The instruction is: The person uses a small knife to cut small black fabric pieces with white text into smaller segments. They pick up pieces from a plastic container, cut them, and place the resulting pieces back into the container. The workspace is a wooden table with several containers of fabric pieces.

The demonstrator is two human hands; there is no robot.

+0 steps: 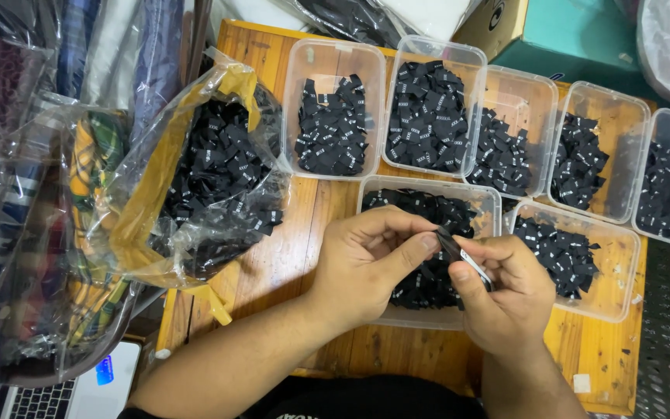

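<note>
Hands meet over clear tub (484, 195) of black labels. Left hand (366, 260) pinches black label (450, 242) between thumb and forefinger; right hand (505, 291) fingers curled, gripping same label plus small metal tool (476, 265).

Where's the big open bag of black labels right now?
The bag lies at the table's left end, left of the top-row tubs and up-left of the left hand.

Laptop (71, 396) cut off; label (450, 247) print too small.
</note>
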